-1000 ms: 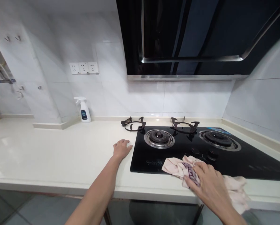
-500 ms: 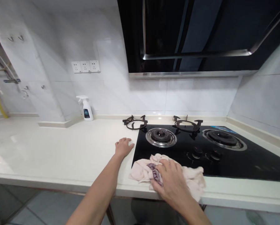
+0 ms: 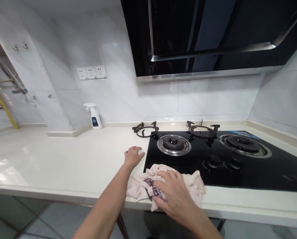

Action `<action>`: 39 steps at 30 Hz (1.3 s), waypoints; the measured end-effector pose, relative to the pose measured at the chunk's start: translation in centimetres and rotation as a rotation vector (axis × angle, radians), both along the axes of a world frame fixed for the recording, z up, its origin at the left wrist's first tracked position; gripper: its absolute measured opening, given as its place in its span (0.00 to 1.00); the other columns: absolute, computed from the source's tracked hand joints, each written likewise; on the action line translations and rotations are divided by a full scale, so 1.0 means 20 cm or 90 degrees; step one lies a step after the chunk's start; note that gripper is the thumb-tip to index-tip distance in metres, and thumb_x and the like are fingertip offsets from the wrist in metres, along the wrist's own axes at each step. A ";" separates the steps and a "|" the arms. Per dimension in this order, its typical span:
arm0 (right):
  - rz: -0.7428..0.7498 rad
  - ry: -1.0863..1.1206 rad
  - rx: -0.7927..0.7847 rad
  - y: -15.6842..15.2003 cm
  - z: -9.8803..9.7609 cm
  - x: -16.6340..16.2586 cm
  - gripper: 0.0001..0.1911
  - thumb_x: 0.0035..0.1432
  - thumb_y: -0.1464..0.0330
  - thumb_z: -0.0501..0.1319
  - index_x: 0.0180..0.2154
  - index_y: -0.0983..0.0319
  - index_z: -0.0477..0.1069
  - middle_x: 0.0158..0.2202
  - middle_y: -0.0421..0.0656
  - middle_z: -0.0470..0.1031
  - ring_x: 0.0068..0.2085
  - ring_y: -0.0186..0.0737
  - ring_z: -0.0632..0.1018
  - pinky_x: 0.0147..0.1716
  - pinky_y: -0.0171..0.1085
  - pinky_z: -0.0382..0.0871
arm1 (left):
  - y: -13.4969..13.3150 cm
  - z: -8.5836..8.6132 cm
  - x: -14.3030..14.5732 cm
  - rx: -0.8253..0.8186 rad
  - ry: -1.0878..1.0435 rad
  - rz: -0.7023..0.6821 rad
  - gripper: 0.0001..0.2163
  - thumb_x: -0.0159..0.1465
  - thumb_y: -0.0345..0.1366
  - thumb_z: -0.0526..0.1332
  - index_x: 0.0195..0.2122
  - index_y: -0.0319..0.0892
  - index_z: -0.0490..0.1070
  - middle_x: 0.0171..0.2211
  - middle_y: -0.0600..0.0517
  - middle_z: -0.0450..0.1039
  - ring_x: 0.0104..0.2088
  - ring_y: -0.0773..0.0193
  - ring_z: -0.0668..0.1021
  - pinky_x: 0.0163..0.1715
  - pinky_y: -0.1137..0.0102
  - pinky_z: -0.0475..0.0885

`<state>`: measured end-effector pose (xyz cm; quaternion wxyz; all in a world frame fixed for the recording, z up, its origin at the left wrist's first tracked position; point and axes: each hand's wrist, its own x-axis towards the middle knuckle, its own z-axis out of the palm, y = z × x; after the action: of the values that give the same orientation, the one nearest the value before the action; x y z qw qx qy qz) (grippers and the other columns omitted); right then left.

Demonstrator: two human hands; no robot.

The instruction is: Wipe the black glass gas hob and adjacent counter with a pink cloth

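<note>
My right hand [image 3: 174, 191] presses down on a crumpled pale pink cloth [image 3: 193, 186] with a dark purple patterned band. The cloth lies across the front edge of the white countertop [image 3: 88, 166] and the near left corner of the black gas stove [image 3: 178, 169]. Part of it hangs over the counter's edge. To the left of the stove, my left hand [image 3: 133, 156] rests on the counter with its fingers spread and holds nothing.
Two pan supports [image 3: 146, 131] [image 3: 202, 130] stand behind the burners. A white spray bottle [image 3: 95, 119] is against the back wall. Two knobs [image 3: 214, 161] rise from the stove's front. The range hood [image 3: 208, 39] hangs low above.
My right hand has slid the cloth to the left along the counter's front edge. My left hand stays on the counter, and the view has tilted slightly.
</note>
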<state>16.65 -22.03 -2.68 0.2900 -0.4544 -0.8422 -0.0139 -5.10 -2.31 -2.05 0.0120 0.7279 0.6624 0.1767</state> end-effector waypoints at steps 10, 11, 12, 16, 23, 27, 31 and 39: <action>-0.162 -0.054 0.021 -0.10 -0.11 0.72 0.13 0.64 0.56 0.59 0.48 0.49 0.76 0.59 0.44 0.71 0.59 0.53 0.70 0.58 0.54 0.61 | 0.00 0.01 0.00 -0.015 -0.015 -0.003 0.19 0.67 0.48 0.56 0.55 0.51 0.72 0.63 0.47 0.68 0.64 0.51 0.66 0.63 0.53 0.57; -0.186 -0.057 0.030 -0.11 -0.14 0.83 0.15 0.64 0.54 0.58 0.48 0.48 0.76 0.59 0.44 0.72 0.59 0.53 0.70 0.57 0.54 0.62 | -0.01 0.01 0.00 -0.016 -0.017 -0.003 0.19 0.67 0.48 0.55 0.55 0.50 0.72 0.63 0.47 0.68 0.64 0.51 0.66 0.63 0.53 0.57; -0.209 -0.058 0.044 -0.12 -0.17 0.94 0.16 0.64 0.53 0.57 0.49 0.48 0.76 0.59 0.44 0.72 0.59 0.54 0.71 0.56 0.54 0.63 | -0.01 0.01 0.00 -0.018 -0.018 -0.003 0.19 0.67 0.49 0.55 0.56 0.50 0.72 0.63 0.47 0.67 0.64 0.51 0.66 0.63 0.53 0.56; -0.297 -0.056 0.090 -0.11 -0.25 1.37 0.22 0.61 0.48 0.56 0.48 0.51 0.78 0.58 0.46 0.73 0.55 0.55 0.74 0.53 0.54 0.66 | -0.01 0.01 0.01 -0.026 -0.019 -0.003 0.19 0.67 0.49 0.55 0.56 0.50 0.71 0.64 0.46 0.67 0.65 0.51 0.65 0.64 0.53 0.55; -0.409 0.001 0.084 -0.08 -0.31 1.70 0.24 0.59 0.47 0.53 0.43 0.51 0.80 0.56 0.47 0.75 0.52 0.57 0.77 0.44 0.53 0.72 | -0.02 0.01 0.01 -0.021 -0.017 -0.005 0.20 0.67 0.48 0.54 0.56 0.49 0.71 0.63 0.45 0.67 0.64 0.52 0.66 0.64 0.53 0.56; -0.392 -0.015 0.072 -0.10 -0.27 1.55 0.22 0.57 0.47 0.57 0.43 0.50 0.80 0.55 0.46 0.76 0.52 0.58 0.76 0.41 0.52 0.73 | -0.02 0.01 0.02 -0.012 -0.022 -0.001 0.20 0.67 0.48 0.54 0.56 0.47 0.71 0.61 0.44 0.69 0.63 0.51 0.67 0.63 0.53 0.57; -0.318 -0.060 0.068 -0.13 -0.20 1.22 0.20 0.60 0.49 0.56 0.44 0.51 0.79 0.56 0.44 0.75 0.51 0.54 0.75 0.42 0.48 0.71 | -0.03 0.00 0.02 -0.012 -0.024 0.000 0.20 0.67 0.47 0.54 0.56 0.47 0.71 0.61 0.44 0.69 0.63 0.50 0.67 0.63 0.52 0.56; -0.192 -0.108 0.086 0.00 -0.11 0.54 0.11 0.60 0.60 0.61 0.44 0.50 0.77 0.55 0.44 0.73 0.48 0.51 0.71 0.40 0.45 0.63 | -0.02 -0.01 0.02 -0.010 -0.023 0.000 0.20 0.67 0.48 0.54 0.56 0.48 0.70 0.61 0.45 0.69 0.64 0.51 0.66 0.63 0.53 0.56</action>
<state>27.53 -22.02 -4.89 0.2426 -0.5524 -0.7829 -0.1518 -4.69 -2.77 -2.31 0.0297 0.7243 0.6637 0.1845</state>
